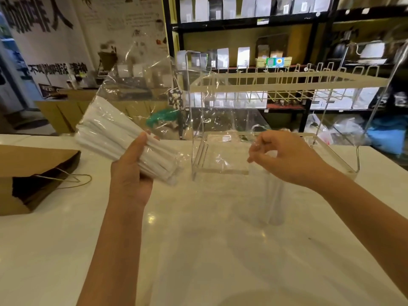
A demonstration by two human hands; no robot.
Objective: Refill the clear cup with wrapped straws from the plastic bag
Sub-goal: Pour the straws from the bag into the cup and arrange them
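Left hand [132, 173] is gripping a thick bundle of white wrapped straws [114, 138] from underneath w/ thumb over the top, fingers wrapped round the lower end; the bundle is slanting up and to the left, held above the white counter [198, 250]. The straws are sitting inside a clear plastic bag [143, 85], whose loose upper part is billowing up and to the right of the bundle, crinkled and see-through. Right hand [284, 155] is hovering well apart from the left, fingers curled narrow and pinching at something clear by its fingertips; looks like the rim of the clear cup [273, 195], but it's blurred and I can't tell for sure whether the grip is on the cup or on plastic film. The cup is standing upright on the counter right below that hand, approx centre-right, and seems to have no straws in it. Behind it a wire dish rack [287, 82] w/ a clear tray [220, 155] at its base is standing on the counter. A brown paper bag [33, 173] w/ string handles is lying on its side at the left edge, mouth open toward the hands.
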